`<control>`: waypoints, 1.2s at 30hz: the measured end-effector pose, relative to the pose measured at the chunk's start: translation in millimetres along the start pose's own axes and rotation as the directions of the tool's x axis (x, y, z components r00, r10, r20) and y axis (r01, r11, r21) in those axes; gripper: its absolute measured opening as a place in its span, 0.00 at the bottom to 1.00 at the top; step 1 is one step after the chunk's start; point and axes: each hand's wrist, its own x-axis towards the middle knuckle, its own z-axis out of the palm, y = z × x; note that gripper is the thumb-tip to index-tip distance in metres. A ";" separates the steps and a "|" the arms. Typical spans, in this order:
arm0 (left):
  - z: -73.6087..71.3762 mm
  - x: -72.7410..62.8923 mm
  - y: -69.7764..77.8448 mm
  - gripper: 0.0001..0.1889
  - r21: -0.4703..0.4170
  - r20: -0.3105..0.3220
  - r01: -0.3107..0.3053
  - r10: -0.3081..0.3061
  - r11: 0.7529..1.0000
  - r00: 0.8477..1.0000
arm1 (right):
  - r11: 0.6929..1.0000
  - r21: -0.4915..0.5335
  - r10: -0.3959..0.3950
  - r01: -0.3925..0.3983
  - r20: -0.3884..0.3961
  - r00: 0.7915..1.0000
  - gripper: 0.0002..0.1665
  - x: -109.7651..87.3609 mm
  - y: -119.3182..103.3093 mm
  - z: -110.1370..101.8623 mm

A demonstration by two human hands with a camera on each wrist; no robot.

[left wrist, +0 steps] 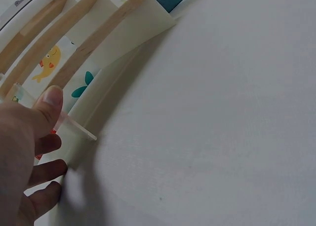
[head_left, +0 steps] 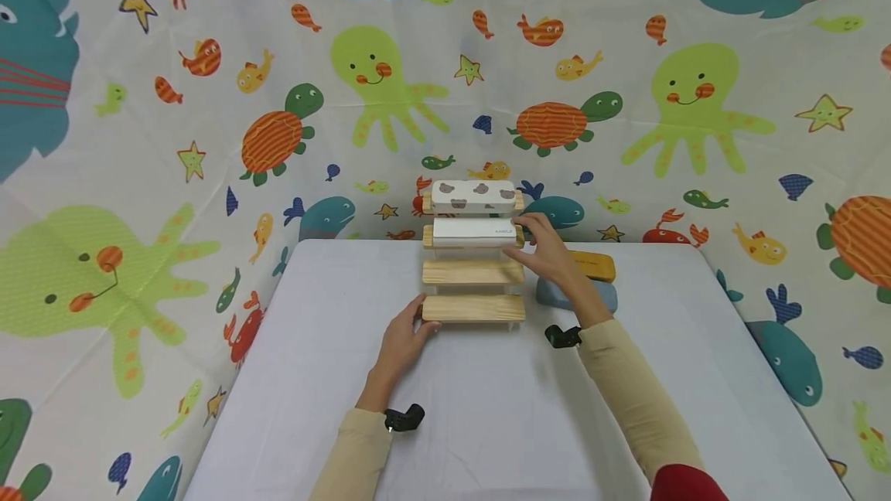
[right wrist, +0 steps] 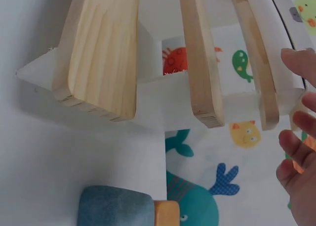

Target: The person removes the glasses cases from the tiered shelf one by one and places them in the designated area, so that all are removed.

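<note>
A stepped display rack has pale wooden shelves on clear supports; its lowest shelf [head_left: 473, 308] and the one above are bare. My left hand [head_left: 404, 339] holds the left end of the lowest shelf, thumb on the board in the left wrist view. On the second shelf from the top lies a white glasses case [head_left: 466, 232] with small lettering. My right hand [head_left: 546, 253] is at its right end, with thumb in front and index finger behind. A white glasses case with brown spots [head_left: 473, 197] occupies the top shelf.
Right of the rack, a yellow case [head_left: 593, 264] and a blue case [head_left: 576, 296] lie on the white-covered table [head_left: 334, 292], close to my right forearm. Behind the table hangs a cloth [head_left: 431, 68] printed with sea animals.
</note>
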 end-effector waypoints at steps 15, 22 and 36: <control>-1.0 1.3 1.7 0.37 -0.012 0.007 0.004 -0.003 1.000 1.000 | 0.998 0.047 0.043 -0.044 0.031 0.999 0.45 9.8 2.7 2.9; -0.9 0.3 1.5 0.37 -0.015 0.003 -0.003 0.003 1.000 1.000 | 0.994 0.078 0.076 -0.080 0.055 0.996 0.48 11.1 2.1 4.7; 0.1 0.4 -0.2 0.37 -0.018 -0.003 -0.006 0.006 1.000 1.000 | 0.987 0.087 0.130 -0.135 0.067 0.989 0.49 9.7 -4.1 4.1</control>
